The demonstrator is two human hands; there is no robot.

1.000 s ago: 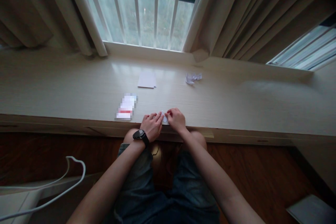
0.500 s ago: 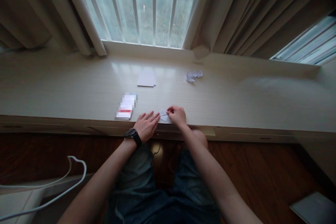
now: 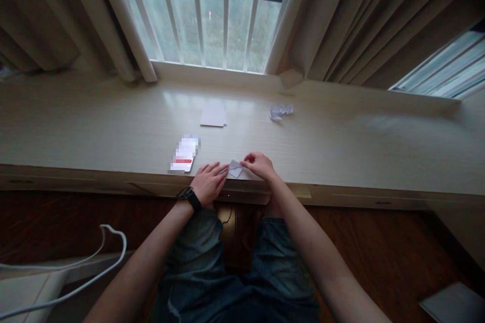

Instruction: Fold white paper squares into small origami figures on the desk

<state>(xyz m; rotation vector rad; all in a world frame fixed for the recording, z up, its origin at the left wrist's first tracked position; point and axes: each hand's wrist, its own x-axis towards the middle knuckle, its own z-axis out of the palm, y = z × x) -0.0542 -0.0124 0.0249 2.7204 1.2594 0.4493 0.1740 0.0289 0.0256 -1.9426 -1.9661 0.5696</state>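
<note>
A small folded piece of white paper lies at the front edge of the pale table, between my two hands. My left hand, with a black watch on its wrist, lies flat with its fingers stretched out; the fingertips touch the left side of the paper. At the right corner of the paper, my right hand pinches it between thumb and forefinger, the other fingers curled. Left of my left hand lies a phone with its screen lit and blurred out.
A stack of white paper sheets lies farther back on the table. Some folded white paper shapes stand to its right. Behind are a barred window and curtains. A white cable loops at lower left.
My right hand has drawn slightly right, and more of the folded paper shows between my hands. My left hand stays nearly in place. The view has shifted a little.
</note>
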